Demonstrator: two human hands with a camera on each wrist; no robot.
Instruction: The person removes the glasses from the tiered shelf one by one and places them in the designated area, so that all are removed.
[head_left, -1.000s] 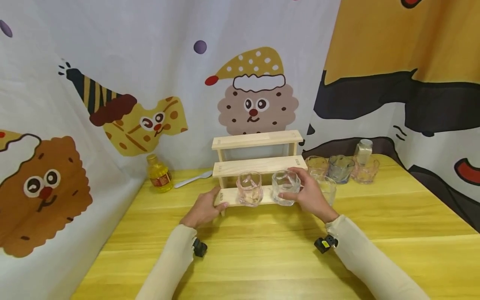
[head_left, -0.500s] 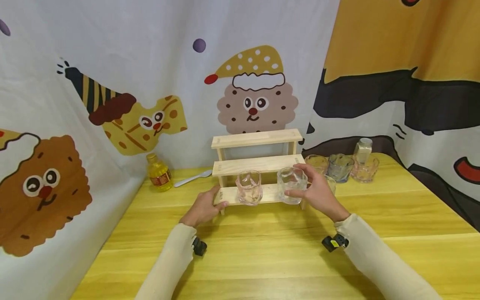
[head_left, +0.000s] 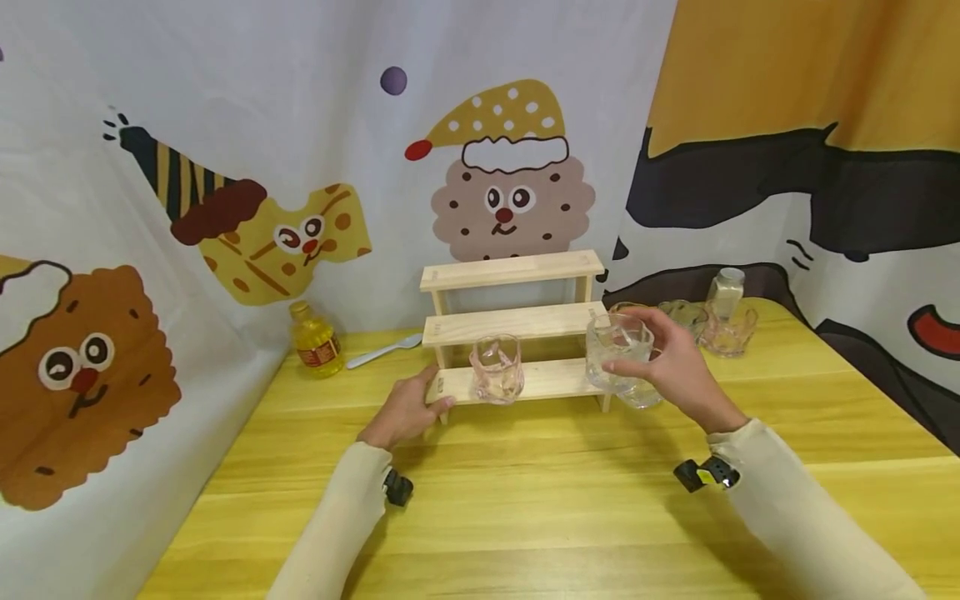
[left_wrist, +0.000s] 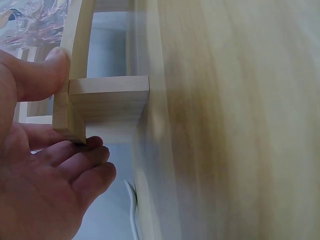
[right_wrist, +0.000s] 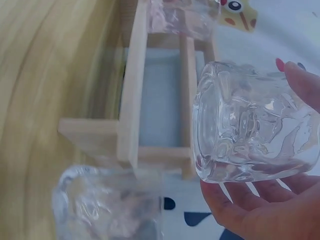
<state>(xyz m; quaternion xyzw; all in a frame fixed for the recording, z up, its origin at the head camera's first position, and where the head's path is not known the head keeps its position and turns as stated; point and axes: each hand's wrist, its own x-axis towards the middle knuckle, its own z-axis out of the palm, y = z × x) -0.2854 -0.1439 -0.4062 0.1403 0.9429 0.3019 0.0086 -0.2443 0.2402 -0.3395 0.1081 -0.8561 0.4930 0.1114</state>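
My left hand [head_left: 405, 408] grips the left end of the lowest step of a three-step wooden stand [head_left: 555, 379]. In the left wrist view its thumb lies on top, with the fingers [left_wrist: 92, 175] curled beneath the board. A pink-tinted glass [head_left: 497, 371] stands on that step, left of its middle. Between thumb and fingers, my right hand [head_left: 682, 362] holds a clear faceted glass [right_wrist: 250, 120] at the step's right end, raised above it in the right wrist view. Another clear glass [right_wrist: 110, 205] stands on the table beside the stand, partly hidden behind the held one in the head view.
Behind the right hand, a greyish glass [head_left: 684, 314], a pink glass [head_left: 727, 333] and a lidded jar [head_left: 726, 292] are grouped on the table. A yellow oil bottle [head_left: 315, 342] and a white plastic spoon [head_left: 382, 352] lie to the left. A printed curtain [head_left: 300, 100] hangs behind.
My right hand has carried the clear glass rightward along the lowest step to its right end, where it overlaps the other clear glass. The left hand keeps its grip on the stand.
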